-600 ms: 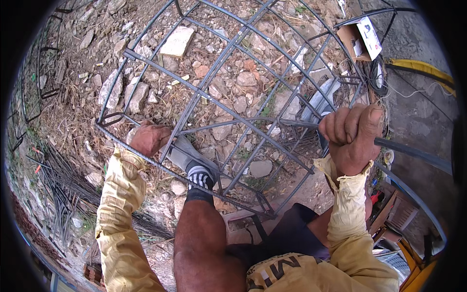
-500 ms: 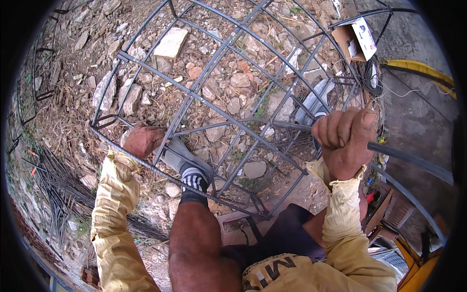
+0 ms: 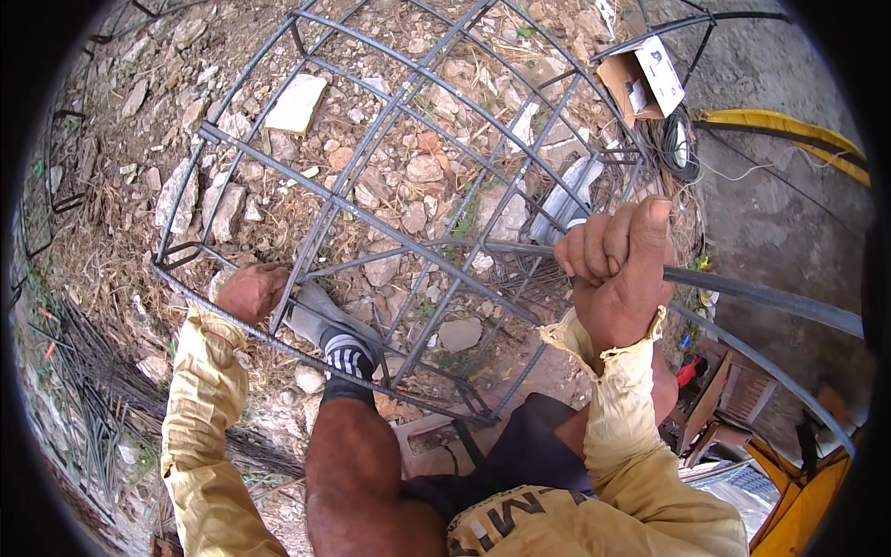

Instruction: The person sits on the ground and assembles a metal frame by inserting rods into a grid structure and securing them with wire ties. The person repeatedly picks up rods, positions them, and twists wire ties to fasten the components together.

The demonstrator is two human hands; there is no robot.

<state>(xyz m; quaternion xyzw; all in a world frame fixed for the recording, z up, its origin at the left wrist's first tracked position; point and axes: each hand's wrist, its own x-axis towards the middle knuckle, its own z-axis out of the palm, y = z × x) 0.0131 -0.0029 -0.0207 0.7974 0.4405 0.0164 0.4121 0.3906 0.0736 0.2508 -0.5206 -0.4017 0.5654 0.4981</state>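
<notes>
Here in the soft daylight, the rough ground [image 3: 130, 153] is brown earth strewn with pale broken stone and dry straw. Beyond its right edge spreads a grey concrete floor [image 3: 770, 223], with a slatted brown piece [image 3: 747, 392] near its closest corner.

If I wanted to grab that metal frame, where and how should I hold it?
Probably by the thin edge bar along the near side of the metal frame, just left of the striped sock. Come from the near side: the bar is long and slim enough for fingers to wrap around, and it is the edge closest to the body.
</notes>
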